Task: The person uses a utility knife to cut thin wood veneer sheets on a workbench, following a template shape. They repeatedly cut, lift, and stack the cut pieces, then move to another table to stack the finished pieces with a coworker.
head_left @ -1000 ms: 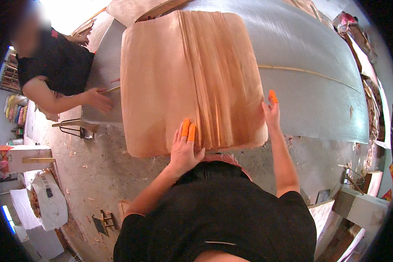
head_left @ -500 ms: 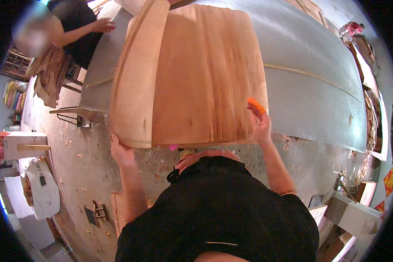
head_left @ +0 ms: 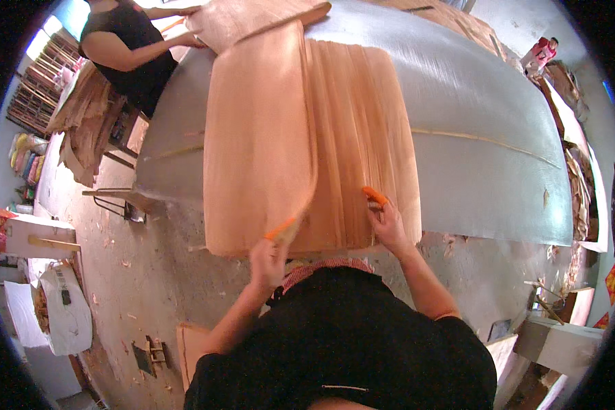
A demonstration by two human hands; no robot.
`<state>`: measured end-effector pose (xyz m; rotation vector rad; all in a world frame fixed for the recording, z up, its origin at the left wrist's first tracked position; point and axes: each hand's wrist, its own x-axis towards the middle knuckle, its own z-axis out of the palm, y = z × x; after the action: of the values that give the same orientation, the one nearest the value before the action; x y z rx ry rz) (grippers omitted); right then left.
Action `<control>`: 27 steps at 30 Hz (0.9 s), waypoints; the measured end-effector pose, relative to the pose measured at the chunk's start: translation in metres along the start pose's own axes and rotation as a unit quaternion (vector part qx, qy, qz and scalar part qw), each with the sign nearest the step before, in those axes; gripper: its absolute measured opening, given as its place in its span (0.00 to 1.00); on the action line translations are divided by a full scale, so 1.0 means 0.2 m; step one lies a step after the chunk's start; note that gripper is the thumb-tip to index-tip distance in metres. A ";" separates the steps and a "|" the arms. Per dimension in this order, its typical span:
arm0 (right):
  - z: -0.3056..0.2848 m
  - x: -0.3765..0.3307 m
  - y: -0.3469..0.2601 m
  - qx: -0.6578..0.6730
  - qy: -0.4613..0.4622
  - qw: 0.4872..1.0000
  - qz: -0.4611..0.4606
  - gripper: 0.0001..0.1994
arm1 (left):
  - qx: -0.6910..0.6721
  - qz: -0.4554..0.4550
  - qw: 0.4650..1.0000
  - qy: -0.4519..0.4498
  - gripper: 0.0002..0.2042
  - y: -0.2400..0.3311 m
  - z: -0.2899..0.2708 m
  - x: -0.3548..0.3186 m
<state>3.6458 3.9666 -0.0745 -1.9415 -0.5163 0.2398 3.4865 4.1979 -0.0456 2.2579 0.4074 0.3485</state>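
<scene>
A stack of thin wood veneer sheets (head_left: 372, 123) lies in front of me, its right part fanned into overlapping strips. My left hand (head_left: 270, 260) is closed at the near corner of a broad top veneer sheet (head_left: 256, 143), whose right edge curls up. Orange finger covers show on that hand, slightly blurred. My right hand (head_left: 389, 222) rests at the near right of the stack, over the overlapping edges, its fingers loosely apart, with an orange finger cover on one. No sheet shows clearly between those fingers.
The stack lies on a wide grey sheet-covered table (head_left: 485, 184). At the far left a co-worker (head_left: 126, 48) handles another veneer sheet (head_left: 253, 20). More veneer (head_left: 82, 130) hangs over a stand. A small stool (head_left: 150, 352) and a white sack (head_left: 65, 307) are on the left.
My left hand has moved right from the stack's left corner, and the top sheet now covers more of the stack. My right hand has shifted left and nearer. The co-worker now holds a sheet.
</scene>
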 end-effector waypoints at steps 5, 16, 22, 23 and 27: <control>-0.01 0.00 -0.01 -0.058 0.015 0.996 -0.060 0.20 | -0.003 0.171 0.983 -0.069 0.09 0.05 0.05 0.09; -0.30 0.11 0.27 -0.195 0.194 0.961 -0.036 0.24 | 0.160 -0.150 0.971 0.092 0.32 -0.70 -0.17 0.38; -0.27 0.11 0.49 -0.216 0.139 0.947 0.193 0.29 | 0.254 -0.138 0.954 0.081 0.36 -0.59 -0.11 0.38; -0.27 0.13 0.48 -0.223 0.128 0.945 0.200 0.29 | 0.275 -0.135 0.948 0.087 0.36 -0.58 -0.10 0.36; -0.27 0.11 0.56 -0.254 0.146 0.941 0.171 0.29 | 0.268 -0.151 0.948 0.082 0.37 -0.53 -0.09 0.38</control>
<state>3.7139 3.8939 -0.1524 -2.5172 -0.0334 0.0300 3.5303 4.3066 -0.1056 2.6384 1.0276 0.2873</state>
